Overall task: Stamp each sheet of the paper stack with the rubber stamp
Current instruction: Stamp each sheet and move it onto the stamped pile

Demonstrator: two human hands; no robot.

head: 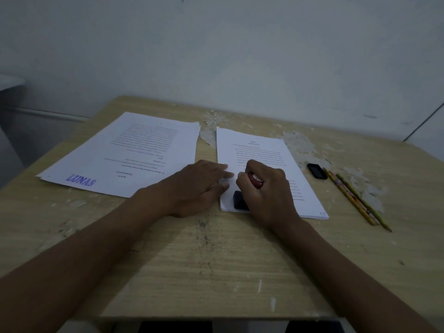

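1. Head view, hands: the right hand (262,188) is curled round the red handle of the rubber stamp (241,200), whose black base sits on the near left corner of the paper stack (269,164). The left hand (199,186) lies flat with straight fingers, its fingertips pressing the stack's left edge just beside the stamp.

2. Head view, surroundings: the stack lies right of centre on the counter (216,260). A second pile of sheets (125,152) lies well to its left. A small black ink pad or case (317,171) and some pencils (355,198) lie to the right of the stack.

3. Risks, as I judge them: if the handle tips, the impression may print unevenly. The base sits close to the sheet's edge, so part of the mark could miss the paper. If the left hand eases off, the top sheet may slide or lift with the stamp and smear.

4. Writing: the top sheet of the left pile carries a blue stamp reading "LUNAS". The printed text on both sheets is too small to read.
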